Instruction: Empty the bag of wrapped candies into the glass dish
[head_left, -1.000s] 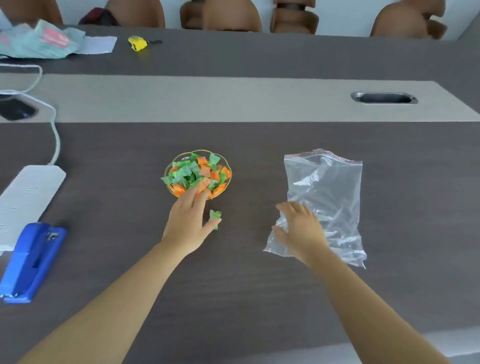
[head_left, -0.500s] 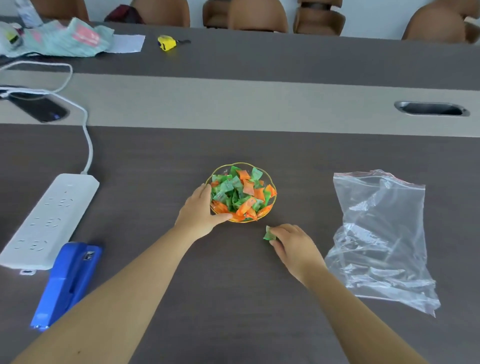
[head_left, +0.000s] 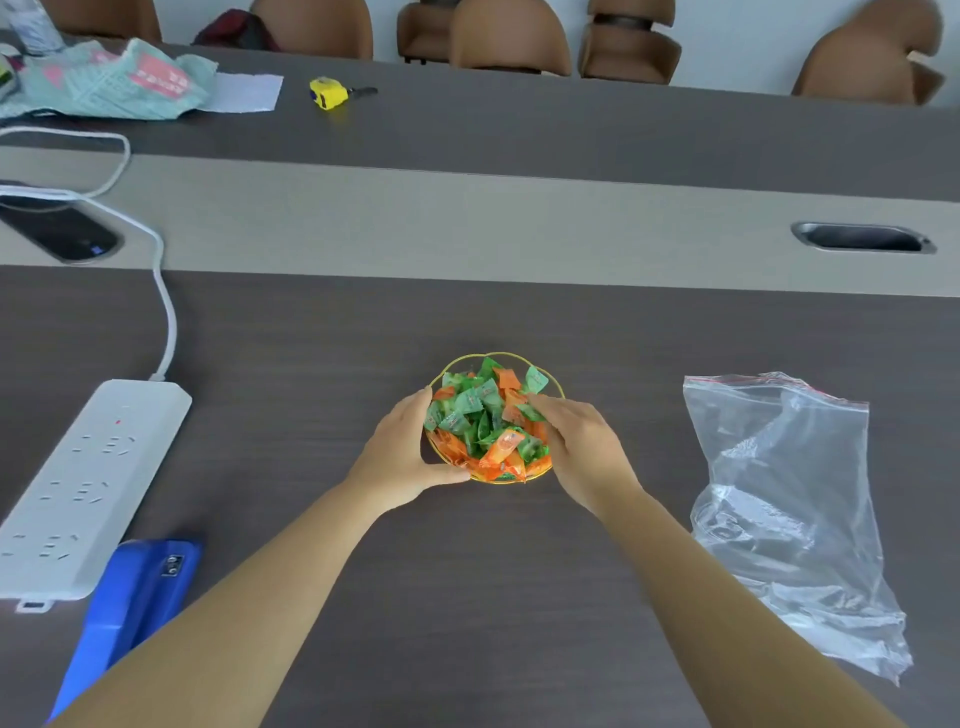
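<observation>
Left hand (head_left: 402, 457) cups the dish (head_left: 540, 375); right hand (head_left: 582, 447) rests open-fingered on heaped candies (head_left: 485, 421). Glass likely fragile, slippery; hold by sides.

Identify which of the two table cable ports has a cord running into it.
The left cable port: the white cord from the power strip leads into it. The right cable port has no cord.

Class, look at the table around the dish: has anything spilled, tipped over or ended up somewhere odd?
Nothing stands out. The wrapped candies are heaped inside the glass dish, none loose on the table. The plastic bag lies flat and empty to its right. Both hands cup the dish.
</observation>
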